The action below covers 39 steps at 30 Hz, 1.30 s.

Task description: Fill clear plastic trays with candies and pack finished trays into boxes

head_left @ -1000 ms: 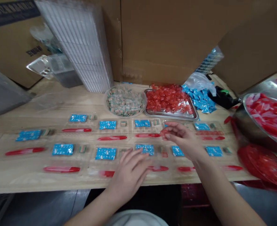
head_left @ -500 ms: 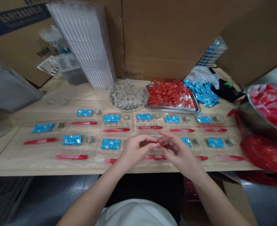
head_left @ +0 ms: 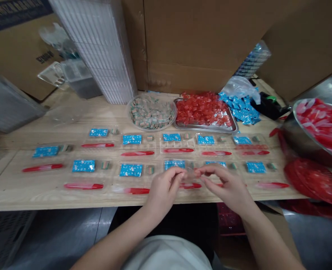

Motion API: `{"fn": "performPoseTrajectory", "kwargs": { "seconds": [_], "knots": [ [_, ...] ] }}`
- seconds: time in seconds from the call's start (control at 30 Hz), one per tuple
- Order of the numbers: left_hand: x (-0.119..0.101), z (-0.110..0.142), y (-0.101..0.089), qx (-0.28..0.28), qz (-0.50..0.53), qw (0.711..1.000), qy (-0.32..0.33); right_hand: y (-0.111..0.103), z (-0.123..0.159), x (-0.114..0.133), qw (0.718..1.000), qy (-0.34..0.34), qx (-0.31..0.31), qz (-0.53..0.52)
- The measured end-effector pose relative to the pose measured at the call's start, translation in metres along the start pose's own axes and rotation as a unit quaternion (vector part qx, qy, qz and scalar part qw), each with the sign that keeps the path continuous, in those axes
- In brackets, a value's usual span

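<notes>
My left hand (head_left: 166, 187) is closed in a pinch, thumb against forefinger; what it pinches is too small to make out. Just across from it, my right hand (head_left: 229, 187) pinches a small red piece (head_left: 196, 173) at its fingertips. A faint clear patch shows between the two hands, too blurred to name. Below them lies a clear tray with a blue printed packet (head_left: 174, 164) and a red pen-shaped tube (head_left: 190, 186). Similar trays stand in two rows, each with a blue packet, a small striped wrapped piece (head_left: 150, 170) and a red tube (head_left: 83, 186).
Behind the rows are a round tub (head_left: 129, 122) of striped pieces, a metal tray (head_left: 211, 128) of red pieces and a pile of blue packets (head_left: 243, 108). A metal bowl (head_left: 291, 131) of red tubes and a red basket (head_left: 314, 180) stand right. Stacked clear trays (head_left: 101, 48) rise at the back left.
My hands, close together half a second ago around a small red piece, have drawn apart sideways. The camera view has shifted slightly, so the table's things appear a little further left and up.
</notes>
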<state>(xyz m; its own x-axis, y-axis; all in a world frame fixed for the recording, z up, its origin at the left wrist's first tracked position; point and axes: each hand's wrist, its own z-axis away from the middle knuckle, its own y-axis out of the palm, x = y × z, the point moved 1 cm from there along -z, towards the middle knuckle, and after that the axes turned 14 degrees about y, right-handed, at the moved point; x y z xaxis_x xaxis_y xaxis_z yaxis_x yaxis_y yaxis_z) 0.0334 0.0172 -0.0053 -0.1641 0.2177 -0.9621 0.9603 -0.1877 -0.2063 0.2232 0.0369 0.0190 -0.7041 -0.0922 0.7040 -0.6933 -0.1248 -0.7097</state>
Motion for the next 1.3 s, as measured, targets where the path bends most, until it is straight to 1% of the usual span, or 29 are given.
{"fn": "performPoseTrajectory", "kwargs": {
  "seconds": [0.03,0.07,0.1,0.13,0.2,0.27,0.33,0.43,0.57,0.63,0.67,0.7,0.73,0.77,0.8,0.83,0.87,0.93,0.97,1.03,1.17,1.23,1.3],
  "knots": [
    [0.001,0.004,-0.003,0.01,-0.09,0.994,0.061,0.0,-0.004,-0.004,0.999,-0.016,-0.029,0.034],
    [0.002,0.008,-0.006,0.028,-0.166,0.979,0.116,0.0,-0.008,-0.007,0.996,-0.04,-0.047,0.069],
    [0.004,0.012,-0.007,0.055,-0.222,0.96,0.162,0.002,-0.012,-0.009,0.991,-0.068,-0.051,0.102],
    [0.007,0.016,-0.008,0.084,-0.259,0.942,0.196,0.005,-0.016,-0.011,0.986,-0.097,-0.042,0.129],
    [0.014,0.024,-0.007,0.123,-0.309,0.914,0.233,0.011,-0.023,-0.01,0.976,-0.142,-0.007,0.164],
    [0.021,0.029,-0.004,0.14,-0.337,0.898,0.246,0.014,-0.027,-0.007,0.97,-0.164,0.015,0.179],
    [0.027,0.031,-0.002,0.149,-0.349,0.892,0.246,0.015,-0.029,-0.003,0.967,-0.169,0.035,0.188],
    [0.032,0.032,-0.001,0.154,-0.356,0.89,0.238,0.017,-0.029,0.001,0.962,-0.159,0.062,0.211],
    [0.03,0.032,-0.002,0.153,-0.355,0.89,0.24,0.021,-0.029,0.005,0.959,-0.133,0.083,0.236],
    [0.029,0.031,-0.002,0.146,-0.352,0.894,0.237,0.017,-0.039,0.003,0.957,-0.13,0.116,0.23],
    [0.028,0.031,-0.002,0.141,-0.35,0.896,0.234,0.014,-0.048,0.0,0.959,-0.122,0.132,0.22],
    [0.028,0.031,-0.002,0.135,-0.35,0.898,0.232,0.009,-0.062,-0.005,0.963,-0.101,0.133,0.209],
    [0.028,0.031,-0.002,0.132,-0.349,0.899,0.231,0.003,-0.079,-0.011,0.969,-0.076,0.124,0.2],
    [0.029,0.03,-0.002,0.133,-0.348,0.899,0.231,-0.003,-0.099,-0.019,0.978,-0.017,0.068,0.194],
    [0.029,0.03,-0.001,0.135,-0.348,0.898,0.232,-0.008,-0.12,-0.027,0.977,0.042,-0.006,0.211],
    [0.029,0.03,-0.001,0.139,-0.349,0.896,0.235,-0.012,-0.142,-0.036,0.968,0.076,-0.066,0.23],
    [0.029,0.031,-0.001,0.143,-0.351,0.895,0.237,-0.014,-0.161,-0.043,0.954,0.114,-0.11,0.256],
    [0.029,0.032,-0.002,0.142,-0.359,0.89,0.243,-0.013,-0.19,-0.056,0.926,0.164,-0.134,0.313],
    [0.029,0.033,-0.003,0.139,-0.364,0.887,0.247,-0.011,-0.198,-0.061,0.917,0.176,-0.136,0.332],
    [0.028,0.036,-0.006,0.135,-0.369,0.885,0.249,-0.007,-0.2,-0.066,0.914,0.167,-0.139,0.342],
    [0.029,0.038,-0.009,0.143,-0.363,0.889,0.239,-0.008,-0.184,-0.069,0.932,0.104,-0.148,0.314],
    [0.029,0.038,-0.009,0.144,-0.359,0.891,0.237,-0.007,-0.185,-0.071,0.934,0.108,-0.146,0.309],
    [0.029,0.037,-0.009,0.146,-0.357,0.892,0.236,-0.004,-0.193,-0.074,0.934,0.119,-0.14,0.306]
  ]
}}
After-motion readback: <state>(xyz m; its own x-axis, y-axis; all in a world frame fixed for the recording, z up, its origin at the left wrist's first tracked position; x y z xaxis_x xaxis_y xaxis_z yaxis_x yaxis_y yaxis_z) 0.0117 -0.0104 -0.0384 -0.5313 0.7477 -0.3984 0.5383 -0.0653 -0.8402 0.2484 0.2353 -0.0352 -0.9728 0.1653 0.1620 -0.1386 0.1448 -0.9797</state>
